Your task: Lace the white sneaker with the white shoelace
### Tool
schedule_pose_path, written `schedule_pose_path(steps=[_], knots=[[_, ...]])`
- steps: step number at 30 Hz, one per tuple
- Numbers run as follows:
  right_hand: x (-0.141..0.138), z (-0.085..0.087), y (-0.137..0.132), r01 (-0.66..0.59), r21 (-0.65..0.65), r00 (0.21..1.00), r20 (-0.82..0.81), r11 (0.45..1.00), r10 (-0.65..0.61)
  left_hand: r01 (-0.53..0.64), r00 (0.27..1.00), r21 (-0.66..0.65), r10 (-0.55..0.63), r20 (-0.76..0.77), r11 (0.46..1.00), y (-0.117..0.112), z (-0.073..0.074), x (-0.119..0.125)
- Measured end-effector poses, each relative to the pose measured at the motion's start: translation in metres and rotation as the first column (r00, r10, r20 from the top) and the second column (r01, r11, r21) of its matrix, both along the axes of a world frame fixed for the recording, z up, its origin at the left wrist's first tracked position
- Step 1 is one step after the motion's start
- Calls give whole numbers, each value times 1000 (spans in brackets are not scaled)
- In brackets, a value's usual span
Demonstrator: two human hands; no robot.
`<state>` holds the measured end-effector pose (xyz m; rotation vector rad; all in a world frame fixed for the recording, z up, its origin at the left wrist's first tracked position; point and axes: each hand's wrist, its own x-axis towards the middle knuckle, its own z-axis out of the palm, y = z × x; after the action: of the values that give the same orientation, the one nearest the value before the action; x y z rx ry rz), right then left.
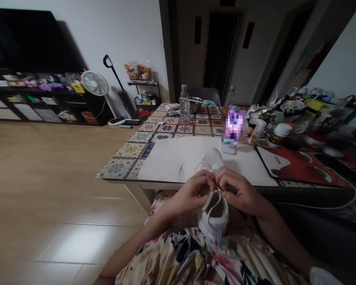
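A white sneaker (218, 221) rests across my lap, its heel toward me and its toe over the table edge. My left hand (199, 189) is closed in a pinch at the top of the lacing, on the left side of the shoe's opening. Opposite it, my right hand (237, 189) pinches at the same spot, fingertips almost meeting those of the left. Both appear to grip the white shoelace (203, 164), which loops out past the left knuckles. The fingers hide most of the tongue and upper eyelets.
White sheets (163, 158) lie on the patterned tablecloth (118, 168). A propped, blurred-out screen (233, 124) stands beyond the sneaker. A red-covered tablet (302, 164), jars (280, 134) and clutter fill the right side. A water bottle (184, 105) and metal bowl (195, 105) stand farther back.
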<state>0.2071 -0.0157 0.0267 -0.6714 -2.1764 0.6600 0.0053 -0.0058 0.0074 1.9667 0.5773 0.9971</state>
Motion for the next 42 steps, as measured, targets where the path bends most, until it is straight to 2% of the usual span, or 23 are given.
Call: schedule_pose_path(steps=[5, 9, 13, 18, 20, 22, 24, 27, 29, 31, 32, 33, 35, 37, 38, 40, 42], knots=[[0, 2, -3, 28, -18, 997, 78, 999, -27, 17, 996, -48, -13, 86, 999, 1, -4, 2], [-4, -3, -2, 53, -6, 998, 30, 999, -53, 53, 994, -84, -45, 99, 995, 3, -5, 1], [-1, -6, 3, -9, -36, 999, -33, 999, 7, 96, 984, -189, -64, 166, 977, 4, -8, 1], [2, -1, 1, -61, -95, 997, 30, 994, 64, 133, 947, -310, -29, 319, 941, 5, -15, 2], [4, -2, 0, -79, -118, 997, -35, 990, 76, 148, 921, -328, -9, 390, 933, 5, -17, 1], [7, -4, 1, -112, -151, 980, -181, 982, 84, 190, 874, -363, 12, 486, 912, 5, -16, -2], [11, -3, 1, -152, -207, 926, -371, 966, 66, 237, 793, -383, 50, 607, 893, 6, -12, -7], [20, 6, -1, -200, -277, 750, -660, 940, -34, 263, 623, -333, 105, 775, 905, 7, 1, -17], [25, 14, -3, -157, -299, 615, -775, 941, -144, 257, 500, -280, 121, 857, 925, 7, 9, -23], [28, 19, -5, -55, -313, 512, -824, 948, -242, 237, 427, -213, 95, 899, 948, 4, 14, -28], [29, 18, -6, 2, -316, 478, -833, 949, -278, 221, 433, -172, 61, 899, 960, 2, 15, -30], [28, 16, -8, 61, -311, 462, -834, 949, -303, 207, 478, -138, 23, 878, 969, 0, 15, -30], [22, 9, -13, 221, -259, 496, -800, 940, -337, 217, 667, -152, -32, 745, 964, -6, 13, -29], [12, 1, -19, 395, -113, 644, -674, 912, -362, 230, 856, -297, -48, 515, 927, -11, 11, -24], [7, -1, -22, 432, 11, 747, -564, 902, -351, 224, 911, -387, -50, 410, 894, -13, 11, -20], [-3, -3, -27, 349, 283, 919, -290, 893, -268, 186, 949, -489, -27, 314, 852, -17, 11, -13], [-11, -1, -29, 183, 459, 983, -77, 869, -166, 112, 949, -491, 54, 311, 864, -19, 12, -7]])
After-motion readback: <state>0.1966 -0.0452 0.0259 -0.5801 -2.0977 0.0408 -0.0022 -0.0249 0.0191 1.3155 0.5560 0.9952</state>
